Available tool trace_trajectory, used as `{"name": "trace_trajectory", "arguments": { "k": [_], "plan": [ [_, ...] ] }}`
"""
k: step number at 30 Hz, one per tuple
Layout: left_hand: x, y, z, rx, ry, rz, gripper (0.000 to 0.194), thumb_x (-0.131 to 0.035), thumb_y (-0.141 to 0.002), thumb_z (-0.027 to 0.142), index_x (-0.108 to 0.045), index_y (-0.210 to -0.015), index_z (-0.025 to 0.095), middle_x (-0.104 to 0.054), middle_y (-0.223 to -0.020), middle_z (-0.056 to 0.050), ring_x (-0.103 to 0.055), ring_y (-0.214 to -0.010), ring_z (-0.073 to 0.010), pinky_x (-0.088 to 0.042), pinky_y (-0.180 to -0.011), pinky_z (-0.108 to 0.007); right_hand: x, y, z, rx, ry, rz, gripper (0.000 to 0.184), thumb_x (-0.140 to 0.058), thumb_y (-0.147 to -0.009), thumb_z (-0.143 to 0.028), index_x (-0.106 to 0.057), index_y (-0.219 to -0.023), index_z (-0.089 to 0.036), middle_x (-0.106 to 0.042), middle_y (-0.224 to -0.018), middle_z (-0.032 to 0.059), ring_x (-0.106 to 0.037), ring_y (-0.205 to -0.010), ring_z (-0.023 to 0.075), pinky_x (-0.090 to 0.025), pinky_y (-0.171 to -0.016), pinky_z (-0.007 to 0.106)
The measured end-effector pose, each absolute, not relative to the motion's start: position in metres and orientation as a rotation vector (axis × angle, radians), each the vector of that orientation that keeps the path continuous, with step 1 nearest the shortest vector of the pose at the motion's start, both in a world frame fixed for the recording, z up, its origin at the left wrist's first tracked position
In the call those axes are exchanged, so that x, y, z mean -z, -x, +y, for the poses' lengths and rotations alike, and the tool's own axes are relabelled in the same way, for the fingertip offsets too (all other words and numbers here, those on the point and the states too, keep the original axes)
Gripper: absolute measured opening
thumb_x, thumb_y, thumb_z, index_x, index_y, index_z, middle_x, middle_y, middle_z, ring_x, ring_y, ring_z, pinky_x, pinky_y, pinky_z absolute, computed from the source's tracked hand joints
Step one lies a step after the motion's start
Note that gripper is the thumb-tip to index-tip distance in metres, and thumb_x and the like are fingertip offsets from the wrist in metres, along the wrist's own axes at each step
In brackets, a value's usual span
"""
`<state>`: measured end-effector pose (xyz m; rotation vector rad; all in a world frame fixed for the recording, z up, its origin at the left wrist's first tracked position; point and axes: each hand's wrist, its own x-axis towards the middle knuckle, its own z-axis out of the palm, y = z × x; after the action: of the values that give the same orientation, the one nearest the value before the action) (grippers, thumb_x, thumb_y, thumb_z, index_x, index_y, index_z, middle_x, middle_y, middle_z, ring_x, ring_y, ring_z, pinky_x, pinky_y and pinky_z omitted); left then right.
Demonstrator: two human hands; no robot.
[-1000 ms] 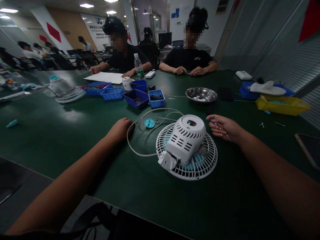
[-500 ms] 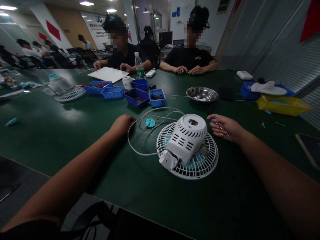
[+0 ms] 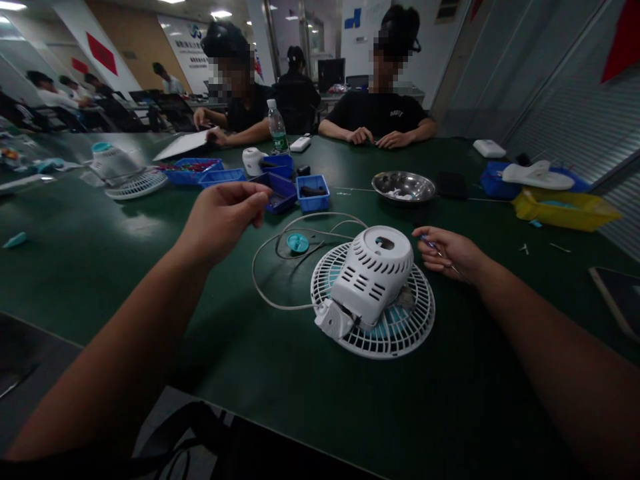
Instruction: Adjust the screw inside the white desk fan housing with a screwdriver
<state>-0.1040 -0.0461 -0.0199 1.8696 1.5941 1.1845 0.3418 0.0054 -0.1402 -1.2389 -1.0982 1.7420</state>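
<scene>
A white fan head (image 3: 373,280) lies face down on the green table, its round grille (image 3: 420,327) underneath and pale blue blades showing through the slots. From its base a grey cable (image 3: 260,293) loops left around a turquoise knob (image 3: 297,243). My left hand (image 3: 223,217) is raised above the table left of the cable, thumb and fingers pinched together; whatever they hold is too small or hidden to name. To the right of the fan, my right hand (image 3: 447,252) rests with its fingers curled around a slim screwdriver (image 3: 434,248), its metal shaft pointing back toward the wrist.
Several blue bins (image 3: 313,195) stand beyond my left hand, with a steel bowl (image 3: 403,189) of small white parts farther right. A yellow bin (image 3: 565,210) is at the right. Another fan head (image 3: 117,170) lies far left. Two co-workers sit opposite, near a water bottle (image 3: 277,130).
My left hand has lifted off the table beside the cable and come up and toward me, fingers pinched. My right hand and the fan stay put. One co-worker has tilted a white sheet.
</scene>
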Motion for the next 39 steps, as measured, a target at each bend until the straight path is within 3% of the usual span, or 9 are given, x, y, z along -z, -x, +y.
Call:
{"name": "trace_trajectory", "arguments": {
  "k": [4, 6, 11, 21, 26, 29, 31, 33, 39],
  "plan": [
    [-0.002, 0.038, -0.062, -1.169, -2.017, 1.043, 0.039, -0.072, -0.093, 0.055, -0.074, -0.102, 0.017, -0.070, -0.080, -0.003, -0.064, -0.067, -0.0133, -0.054, -0.061, -0.027, 0.139, -0.342, 0.004, -1.724, 1.232, -1.101, 0.045, -0.065, -0.099, -0.044, -0.062, -0.134, -0.017, -0.067, -0.132, 0.0103, -0.068, -0.115, 0.0208, -0.062, -0.098, 0.044],
    [0.002, 0.006, -0.062, -1.194, -2.017, 0.746, 0.038, -0.076, -0.091, 0.053, -0.072, -0.096, 0.015, -0.074, -0.089, -0.006, -0.068, -0.079, -0.0142, -0.057, -0.072, -0.027, 0.139, -0.342, 0.003, -1.720, 1.230, -1.103, 0.045, -0.065, -0.099, -0.044, -0.062, -0.134, -0.017, -0.067, -0.132, 0.0102, -0.068, -0.115, 0.0208, -0.062, -0.098, 0.044],
    [0.032, -0.043, -0.051, -0.996, -1.885, 0.382, 0.029, -0.067, -0.101, 0.045, -0.066, -0.102, 0.016, -0.075, -0.101, -0.009, -0.070, -0.089, -0.0148, -0.058, -0.078, -0.027, 0.140, -0.343, 0.004, -1.730, 1.228, -1.109, 0.044, -0.065, -0.099, -0.044, -0.062, -0.133, -0.017, -0.067, -0.130, 0.0099, -0.069, -0.112, 0.0200, -0.062, -0.096, 0.042],
    [0.049, -0.057, -0.061, -1.164, -2.079, 0.544, 0.021, -0.050, -0.109, 0.037, -0.061, -0.109, 0.018, -0.072, -0.100, -0.008, -0.067, -0.090, -0.0150, -0.054, -0.081, -0.030, 0.126, -0.337, 0.001, -1.779, 1.259, -1.133, 0.043, -0.065, -0.099, -0.044, -0.062, -0.133, -0.017, -0.067, -0.130, 0.0098, -0.069, -0.112, 0.0199, -0.062, -0.096, 0.042],
    [0.041, -0.067, -0.068, -1.192, -2.136, 0.594, 0.014, -0.055, -0.104, 0.027, -0.064, -0.102, 0.017, -0.073, -0.099, -0.007, -0.066, -0.091, -0.0150, -0.053, -0.084, -0.030, 0.106, -0.329, -0.006, -1.668, 1.211, -1.184, 0.043, -0.065, -0.099, -0.045, -0.063, -0.132, -0.016, -0.068, -0.129, 0.0096, -0.069, -0.111, 0.0196, -0.063, -0.095, 0.042],
    [0.038, -0.063, -0.064, -1.115, -2.082, 0.528, 0.013, -0.064, -0.100, 0.028, -0.069, -0.099, 0.017, -0.073, -0.102, -0.007, -0.066, -0.096, -0.0154, -0.053, -0.086, -0.029, 0.080, -0.328, -0.011, -1.505, 1.125, -1.218, 0.039, -0.065, -0.100, -0.045, -0.064, -0.126, -0.017, -0.069, -0.117, 0.0070, -0.069, -0.098, 0.0152, -0.063, -0.083, 0.033],
    [0.035, -0.057, -0.059, -1.041, -1.930, 0.467, 0.015, -0.068, -0.097, 0.031, -0.070, -0.098, 0.016, -0.072, -0.098, -0.006, -0.065, -0.088, -0.0133, -0.054, -0.079, -0.026, 0.056, -0.325, -0.018, -1.360, 1.046, -1.246, 0.035, -0.062, -0.101, -0.046, -0.064, -0.118, -0.016, -0.066, -0.092, 0.0006, -0.061, -0.071, 0.0077, -0.055, -0.063, 0.023],
    [0.030, -0.051, -0.054, -0.967, -1.771, 0.408, 0.016, -0.070, -0.097, 0.031, -0.069, -0.099, 0.015, -0.068, -0.090, -0.003, -0.062, -0.076, -0.0098, -0.052, -0.069, -0.022, 0.028, -0.317, -0.029, -1.206, 0.959, -1.289, 0.016, -0.063, -0.099, -0.036, -0.060, -0.109, -0.023, -0.051, -0.062, -0.0080, -0.044, -0.046, 0.0064, -0.040, -0.046, 0.020],
    [0.001, -0.036, -0.041, -0.766, -1.759, 0.356, 0.009, -0.072, -0.093, 0.019, -0.072, -0.099, 0.012, -0.068, -0.086, -0.003, -0.063, -0.074, -0.0092, -0.050, -0.064, -0.021, -0.041, -0.260, -0.076, -0.772, 0.714, -1.369, 0.006, -0.061, -0.097, -0.023, -0.059, -0.096, -0.028, -0.042, -0.057, -0.0051, -0.034, -0.043, 0.0079, -0.027, -0.040, 0.023]
  ]
}}
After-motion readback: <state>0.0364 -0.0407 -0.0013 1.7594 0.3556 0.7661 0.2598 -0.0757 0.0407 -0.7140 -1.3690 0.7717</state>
